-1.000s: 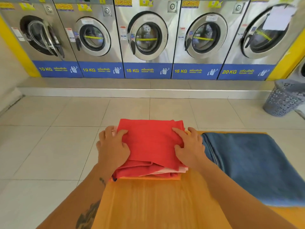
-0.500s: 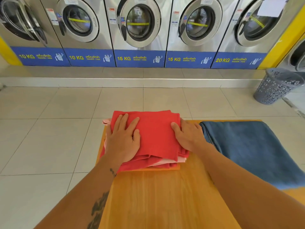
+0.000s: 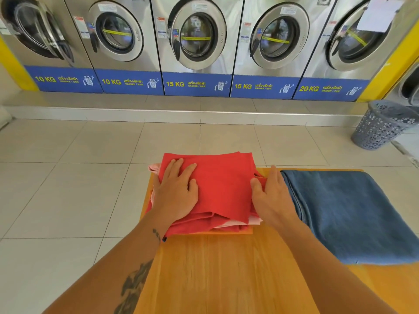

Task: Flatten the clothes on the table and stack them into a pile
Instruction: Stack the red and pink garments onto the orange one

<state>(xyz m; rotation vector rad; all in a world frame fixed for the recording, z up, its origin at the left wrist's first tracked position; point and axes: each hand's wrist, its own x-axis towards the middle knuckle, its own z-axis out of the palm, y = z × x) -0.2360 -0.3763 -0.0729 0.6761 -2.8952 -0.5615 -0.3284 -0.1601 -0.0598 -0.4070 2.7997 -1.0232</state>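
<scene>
A folded red garment (image 3: 223,184) tops a small pile at the far left corner of the wooden table (image 3: 226,273). Pink cloth (image 3: 254,221) and an orange piece (image 3: 229,232) peek out beneath it. My left hand (image 3: 175,193) lies flat on the red garment's left half, fingers spread. Against the pile's right edge rests my right hand (image 3: 271,196), thumb on the red cloth and fingers along its side. A folded blue denim garment (image 3: 349,214) lies flat to the right of the pile, touching my right hand.
Beyond the table's far edge is a pale tiled floor (image 3: 90,177). A row of steel washing machines (image 3: 197,41) lines the back wall on a raised step. A grey perforated laundry basket (image 3: 381,125) stands at the far right.
My left hand slid from the pile's left edge onto the top of the red garment and flattened. My right hand shifted to the pile's right side. The camera tilted down.
</scene>
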